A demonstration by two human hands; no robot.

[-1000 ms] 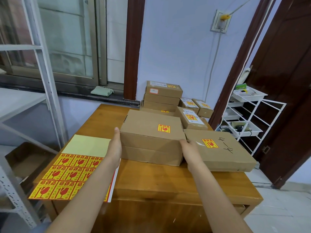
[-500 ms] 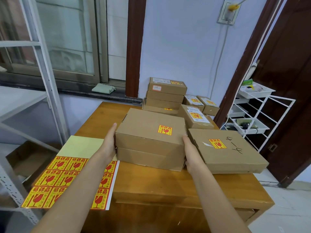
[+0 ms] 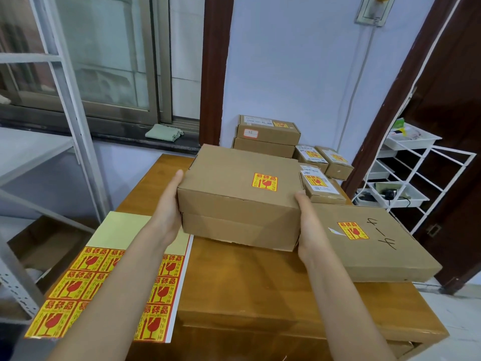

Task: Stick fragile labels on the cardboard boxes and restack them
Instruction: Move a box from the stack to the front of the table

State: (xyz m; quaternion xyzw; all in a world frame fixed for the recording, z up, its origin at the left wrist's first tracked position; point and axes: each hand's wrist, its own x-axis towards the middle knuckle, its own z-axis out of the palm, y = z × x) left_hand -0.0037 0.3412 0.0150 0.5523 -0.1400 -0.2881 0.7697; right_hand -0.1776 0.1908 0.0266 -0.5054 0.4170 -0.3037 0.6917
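Cardboard boxes are seven that I can count: one large box (image 3: 239, 196) held between both hands above the wooden table (image 3: 250, 285), one flat box (image 3: 374, 243) at the right with handwriting, two stacked (image 3: 268, 138) at the wall, and three small ones (image 3: 321, 185) behind. Each top that I can see has one fragile label (image 3: 265, 182). The left hand (image 3: 169, 209) presses flat on the left side, fingers straight; the right hand (image 3: 308, 225) presses on the right side, its fingers hidden behind the box. A label sheet (image 3: 78, 287) is partly covered by the left arm. A white rack (image 3: 416, 178) holds trays with contents too small to tell.
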